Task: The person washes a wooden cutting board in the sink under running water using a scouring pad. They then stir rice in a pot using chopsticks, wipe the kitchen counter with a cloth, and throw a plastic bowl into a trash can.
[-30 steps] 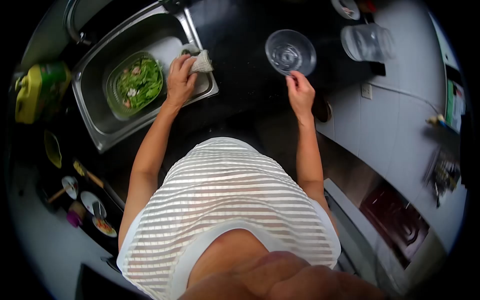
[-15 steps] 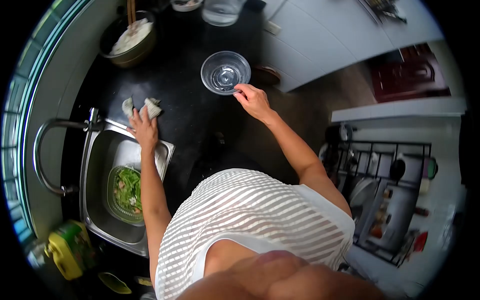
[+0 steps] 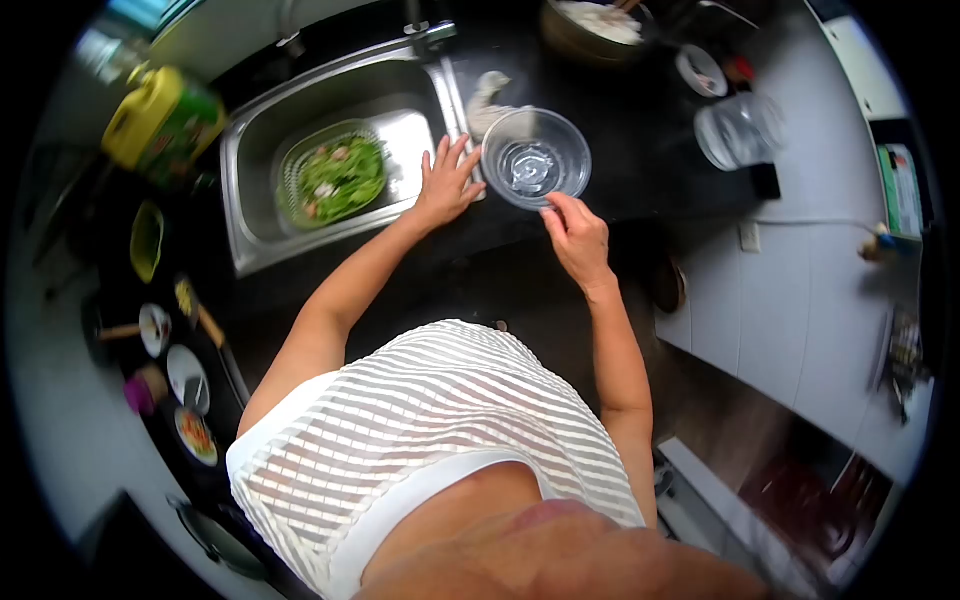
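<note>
My right hand (image 3: pixel 578 238) pinches the near rim of a clear bowl (image 3: pixel 538 165), which is above the dark counter beside the sink. Nothing but a clear glint shows inside the bowl. With fingers spread, my left hand (image 3: pixel 447 185) is at the right edge of the steel sink (image 3: pixel 240 215), close to the bowl's left side. A pale cloth (image 3: pixel 487 100) lies on the counter just behind the bowl, partly seen through it. In the sink sits a green basket (image 3: pixel 290 180) of leafy greens (image 3: pixel 345 178) with small pinkish-white bits.
A pot (image 3: pixel 560 30) with white food and chopsticks stands at the back. To the right are a small white bowl (image 3: pixel 702 72) and a clear container (image 3: pixel 738 132). A yellow jug (image 3: pixel 160 120) stands left of the sink, with several dishes and a knife (image 3: pixel 236 372) farther down.
My view has turned left towards the sink. The bowl, held in my right hand, has come nearer to the sink and my left hand. My left hand has moved away from the cloth.
</note>
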A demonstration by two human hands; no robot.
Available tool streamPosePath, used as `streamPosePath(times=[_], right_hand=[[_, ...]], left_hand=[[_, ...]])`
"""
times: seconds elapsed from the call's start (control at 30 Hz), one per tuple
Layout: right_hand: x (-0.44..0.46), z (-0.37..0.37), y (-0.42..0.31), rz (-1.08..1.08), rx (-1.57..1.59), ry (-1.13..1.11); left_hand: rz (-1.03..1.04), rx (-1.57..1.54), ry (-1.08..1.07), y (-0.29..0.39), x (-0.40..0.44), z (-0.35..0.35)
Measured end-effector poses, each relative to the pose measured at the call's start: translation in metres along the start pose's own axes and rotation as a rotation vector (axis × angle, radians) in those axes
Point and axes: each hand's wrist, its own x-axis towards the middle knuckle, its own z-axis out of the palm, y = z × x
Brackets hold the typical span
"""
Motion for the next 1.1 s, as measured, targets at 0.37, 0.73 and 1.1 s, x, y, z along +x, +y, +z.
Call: streamPosePath(times=[0.37,0.73,1.1], right_hand=[[-0.085,-0.024,0.028,0.114,0.076,0.142],[-0.393,-0.132,0.034,0.826,-0.251,0.885],[-0.567,-0.067,-0.002,1.725,-0.285,1.038]], left_hand=[[-0.219,-0.106,0.361,0.016,-0.189,-0.074],[0.263,-0.637,-0.415,0.16,-0.115,0.052],[0.51,-0.393,-1.024,0.24,-0.071,0.171]])
